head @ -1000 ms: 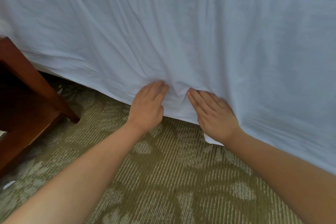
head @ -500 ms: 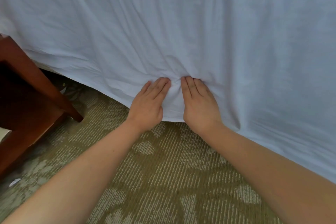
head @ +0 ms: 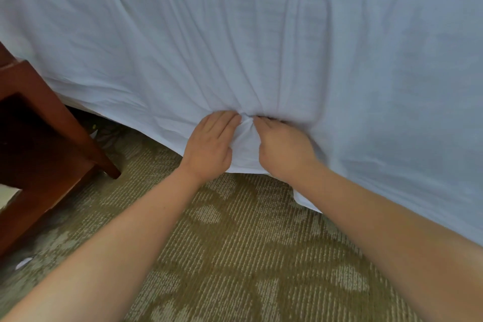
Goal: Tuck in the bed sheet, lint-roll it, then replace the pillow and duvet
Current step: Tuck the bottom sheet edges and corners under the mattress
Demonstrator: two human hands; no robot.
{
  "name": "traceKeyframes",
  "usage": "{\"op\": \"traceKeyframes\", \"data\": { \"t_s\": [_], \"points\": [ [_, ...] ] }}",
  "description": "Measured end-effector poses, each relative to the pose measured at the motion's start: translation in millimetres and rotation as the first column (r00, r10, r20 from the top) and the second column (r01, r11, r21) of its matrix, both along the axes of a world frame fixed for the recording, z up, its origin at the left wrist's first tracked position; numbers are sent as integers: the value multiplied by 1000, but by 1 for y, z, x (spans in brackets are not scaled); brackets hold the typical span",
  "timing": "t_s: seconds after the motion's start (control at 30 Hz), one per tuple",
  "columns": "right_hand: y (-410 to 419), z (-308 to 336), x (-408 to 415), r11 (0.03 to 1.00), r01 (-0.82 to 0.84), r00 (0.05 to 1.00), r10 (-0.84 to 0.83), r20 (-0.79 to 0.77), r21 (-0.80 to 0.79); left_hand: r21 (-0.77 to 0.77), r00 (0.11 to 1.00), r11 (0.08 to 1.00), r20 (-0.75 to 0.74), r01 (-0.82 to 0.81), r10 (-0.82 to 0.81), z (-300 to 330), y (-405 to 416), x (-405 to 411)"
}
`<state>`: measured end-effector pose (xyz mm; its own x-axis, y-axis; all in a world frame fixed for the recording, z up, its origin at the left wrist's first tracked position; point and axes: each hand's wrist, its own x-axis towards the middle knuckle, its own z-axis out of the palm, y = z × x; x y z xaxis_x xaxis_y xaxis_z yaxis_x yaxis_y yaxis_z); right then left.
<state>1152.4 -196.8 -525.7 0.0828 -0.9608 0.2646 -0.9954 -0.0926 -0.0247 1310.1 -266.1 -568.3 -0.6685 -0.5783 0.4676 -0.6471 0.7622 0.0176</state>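
Observation:
A white bed sheet (head: 261,34) hangs down the side of the bed and fills the upper part of the view, creased toward one spot. My left hand (head: 209,146) presses flat against the sheet near its lower edge, fingers straight. My right hand (head: 285,149) lies beside it with the fingertips pushed into the fold, hidden by the cloth. A bunched pleat of sheet stands between the two hands. A loose corner of sheet hangs below my right forearm. No lint roller, pillow or duvet is in view.
A dark red wooden bedside table (head: 39,125) stands at the left, its leg on the patterned olive carpet (head: 235,256). A small white scrap (head: 23,262) lies on the carpet at the lower left.
My right hand has pushed its fingertips deeper into the sheet's fold, and the sheet has bunched between the hands. A corner of sheet now hangs below my right forearm again.

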Motion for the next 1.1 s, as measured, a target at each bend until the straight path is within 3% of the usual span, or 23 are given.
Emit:
{"op": "traceKeyframes", "data": {
  "t_s": [0.13,0.33,0.5,0.6,0.7,0.83,0.9,0.93,1.0,1.07,1.1],
  "points": [
    [15,-6,-16,988,38,999,-38,2,-153,81,997,996,61,-42,37,7,-2,-3],
    [-3,-9,-6,998,55,998,-55,4,27,132,994,991,104,-36,22,13,-9,-13],
    [-27,-6,-12,991,80,995,-86,54,107,143,968,988,252,-56,18,23,-28,-11],
    [-22,-2,-14,980,19,988,-49,144,197,213,961,976,276,-53,-8,30,-24,-2],
    [-3,-11,-12,992,-43,999,42,13,118,174,961,985,272,-1,-47,30,-13,8],
    [20,-33,-9,972,-231,965,223,-135,-49,141,917,987,398,-76,14,29,-4,14],
    [28,-44,-7,918,-387,904,397,-157,92,104,931,993,364,-63,21,29,1,13],
    [29,-48,-5,894,-375,900,414,-132,247,64,949,998,316,-23,1,29,4,11],
    [30,-58,-9,860,-200,941,302,-152,470,-25,956,998,289,63,-53,25,5,9],
    [27,-63,-19,871,-55,991,107,-78,489,36,924,991,358,127,-131,24,8,9],
    [28,-59,-21,898,-71,992,108,-61,434,122,906,988,402,92,-134,24,11,7]
  ]
}}
